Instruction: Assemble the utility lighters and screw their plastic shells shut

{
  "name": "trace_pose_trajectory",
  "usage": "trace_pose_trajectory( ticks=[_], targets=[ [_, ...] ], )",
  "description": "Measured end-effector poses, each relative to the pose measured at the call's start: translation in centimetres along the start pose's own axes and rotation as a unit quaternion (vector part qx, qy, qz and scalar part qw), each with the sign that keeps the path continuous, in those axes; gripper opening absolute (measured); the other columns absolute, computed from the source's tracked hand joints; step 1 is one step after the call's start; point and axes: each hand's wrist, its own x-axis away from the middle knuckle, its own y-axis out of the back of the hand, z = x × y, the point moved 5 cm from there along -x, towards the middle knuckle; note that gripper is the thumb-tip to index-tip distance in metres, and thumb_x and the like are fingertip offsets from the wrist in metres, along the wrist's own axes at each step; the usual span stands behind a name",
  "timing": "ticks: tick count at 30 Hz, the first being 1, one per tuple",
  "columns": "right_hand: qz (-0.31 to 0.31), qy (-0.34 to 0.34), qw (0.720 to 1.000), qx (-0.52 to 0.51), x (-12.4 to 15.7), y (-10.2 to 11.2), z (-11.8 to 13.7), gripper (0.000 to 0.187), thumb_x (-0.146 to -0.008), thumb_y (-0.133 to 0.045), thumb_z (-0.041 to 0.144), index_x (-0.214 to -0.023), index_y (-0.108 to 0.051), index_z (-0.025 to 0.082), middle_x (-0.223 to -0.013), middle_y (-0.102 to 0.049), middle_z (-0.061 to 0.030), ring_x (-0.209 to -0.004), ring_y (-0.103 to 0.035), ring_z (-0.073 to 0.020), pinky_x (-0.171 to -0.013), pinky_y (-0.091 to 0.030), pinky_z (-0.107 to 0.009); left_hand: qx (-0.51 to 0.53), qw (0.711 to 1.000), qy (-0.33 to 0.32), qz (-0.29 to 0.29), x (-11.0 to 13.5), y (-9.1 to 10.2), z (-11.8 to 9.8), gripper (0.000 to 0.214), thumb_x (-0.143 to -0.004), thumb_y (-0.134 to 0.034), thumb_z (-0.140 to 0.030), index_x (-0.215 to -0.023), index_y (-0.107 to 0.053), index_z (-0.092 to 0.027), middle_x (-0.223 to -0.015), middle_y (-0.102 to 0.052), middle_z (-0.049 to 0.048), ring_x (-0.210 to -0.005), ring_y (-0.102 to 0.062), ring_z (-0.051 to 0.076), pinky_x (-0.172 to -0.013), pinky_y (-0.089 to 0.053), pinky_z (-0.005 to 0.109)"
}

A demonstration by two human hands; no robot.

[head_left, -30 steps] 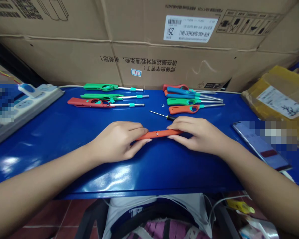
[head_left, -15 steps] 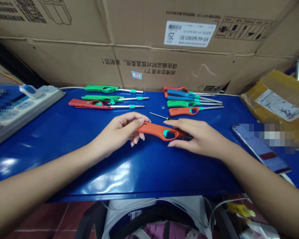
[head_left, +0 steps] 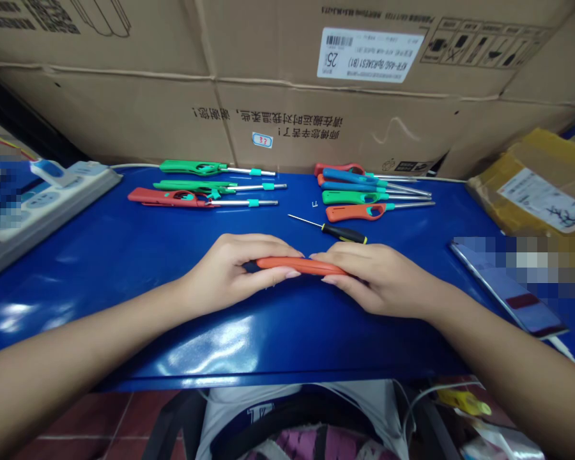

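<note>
Landmark: the screwdriver (head_left: pixel 349 233), lying on the blue desk (head_left: pixel 211 319), tip to my left. Just on its near side I hold an orange lighter handle (head_left: pixel 303 264), seen edge-on. Left grip (head_left: pixel 237 265) narrow, closed on the handle's left part, thumb on the near face, fingers on the far one. Right grip (head_left: pixel 383 275) likewise pinched on the right part. Cannot tell whether the handle touches the desk.

Beyond the screwdriver and left of it: two green lighters (head_left: pixel 186 167), one red lighter (head_left: pixel 165 197), metal tubes pointing right. Beyond it, rightward: a bunch of lighters, the nearest an orange lighter (head_left: pixel 347 213). Well right of it, a phone (head_left: pixel 498 287). Cardboard box (head_left: pixel 268 89) behind everything, its printing upside down.
</note>
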Motion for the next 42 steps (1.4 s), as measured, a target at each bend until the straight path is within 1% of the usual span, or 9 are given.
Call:
trace_pose_trajectory(
  ticks=[4,9,15,18,24,30,36,39,42],
  targets=[
    [-0.013,0.004,1.0,0.005,-0.1,0.2,0.1,0.033,-0.106,-0.047,0.032,-0.129,-0.065,0.017,-0.116,-0.074,-0.0077,-0.103,-0.07,-0.0196,-0.088,-0.056,-0.032,-0.022,0.999,-0.019,-0.012,0.1,0.0,-0.4,0.022,-0.089,-0.074,-0.021,-0.11,-0.077,-0.016,-0.108,-0.079,0.0055,-0.097,-0.075,0.015,-0.091,-0.057,0.019],
    [-0.019,-0.014,0.999,0.048,-0.3,-0.1,-0.1,0.036,-0.104,-0.051,0.036,-0.129,-0.065,0.016,-0.117,-0.074,-0.0093,-0.103,-0.071,-0.0221,-0.084,-0.058,-0.034,-0.023,0.999,0.026,-0.03,0.1,-0.1,-0.2,0.021,-0.088,-0.077,-0.024,-0.108,-0.079,-0.018,-0.109,-0.08,0.0042,-0.099,-0.075,0.016,-0.093,-0.057,0.019],
    [-0.045,-0.01,0.999,0.001,-0.3,-0.3,-0.1,0.032,-0.102,-0.052,0.031,-0.131,-0.062,0.02,-0.118,-0.073,-0.0088,-0.105,-0.069,-0.0212,-0.09,-0.057,-0.035,-0.007,0.998,0.043,-0.044,0.2,-0.3,-0.3,0.026,-0.09,-0.073,-0.028,-0.115,-0.076,-0.02,-0.111,-0.079,0.0054,-0.098,-0.075,0.018,-0.091,-0.059,0.023],
    [-0.054,-0.009,0.998,-0.008,-0.3,-0.1,-0.2,0.03,-0.101,-0.054,0.029,-0.129,-0.062,0.02,-0.116,-0.073,-0.0086,-0.105,-0.068,-0.0213,-0.092,-0.056,-0.035,-0.005,0.999,0.035,-0.032,0.4,-0.4,-0.5,0.026,-0.094,-0.067,-0.026,-0.119,-0.074,-0.02,-0.115,-0.078,0.0067,-0.102,-0.075,0.02,-0.092,-0.06,0.027],
    [-0.022,0.002,1.0,-0.014,-0.2,-0.1,0.0,0.025,-0.104,-0.05,0.029,-0.122,-0.064,0.02,-0.113,-0.074,-0.0069,-0.1,-0.069,-0.0189,-0.087,-0.053,-0.031,-0.03,0.999,0.0,-0.011,0.6,-0.6,-1.1,0.025,-0.094,-0.068,-0.024,-0.118,-0.074,-0.02,-0.118,-0.077,0.0068,-0.107,-0.074,0.02,-0.097,-0.058,0.028],
    [0.006,-0.031,0.999,0.02,-0.6,-0.6,-0.4,0.029,-0.106,-0.046,0.037,-0.119,-0.066,0.021,-0.108,-0.075,-0.0051,-0.097,-0.069,-0.0186,-0.081,-0.051,-0.03,-0.058,0.997,0.055,0.005,0.4,-0.9,-0.3,0.021,-0.097,-0.063,-0.028,-0.113,-0.073,-0.018,-0.106,-0.078,0.0054,-0.093,-0.074,0.017,-0.085,-0.057,0.025],
    [0.004,-0.022,0.995,0.094,-1.1,-0.7,-0.8,0.031,-0.102,-0.052,0.045,-0.109,-0.07,0.021,-0.104,-0.075,-0.0059,-0.096,-0.067,-0.0224,-0.082,-0.051,-0.035,-0.076,0.994,0.042,0.06,0.5,-1.8,0.7,0.025,-0.1,-0.057,-0.029,-0.119,-0.07,-0.02,-0.111,-0.077,0.0049,-0.097,-0.071,0.016,-0.087,-0.053,0.025],
    [-0.032,-0.052,0.99,0.129,-0.8,0.5,-1.8,0.033,-0.096,-0.062,0.047,-0.113,-0.069,0.019,-0.11,-0.075,-0.0089,-0.102,-0.067,-0.0258,-0.085,-0.053,-0.038,-0.079,0.994,0.066,0.036,0.3,-0.9,1.6,0.025,-0.1,-0.055,-0.032,-0.112,-0.072,-0.018,-0.107,-0.077,0.0063,-0.093,-0.071,0.018,-0.084,-0.053,0.026],
    [-0.047,-0.086,0.983,0.156,-0.2,2.0,-2.8,0.027,-0.096,-0.061,0.037,-0.116,-0.067,0.02,-0.118,-0.073,-0.0098,-0.11,-0.067,-0.027,-0.091,-0.054,-0.042,-0.091,0.99,0.109,-0.023,0.0,0.6,2.6,0.028,-0.097,-0.058,-0.039,-0.102,-0.073,-0.016,-0.096,-0.077,0.0063,-0.082,-0.069,0.018,-0.076,-0.051,0.026]
  ],
)
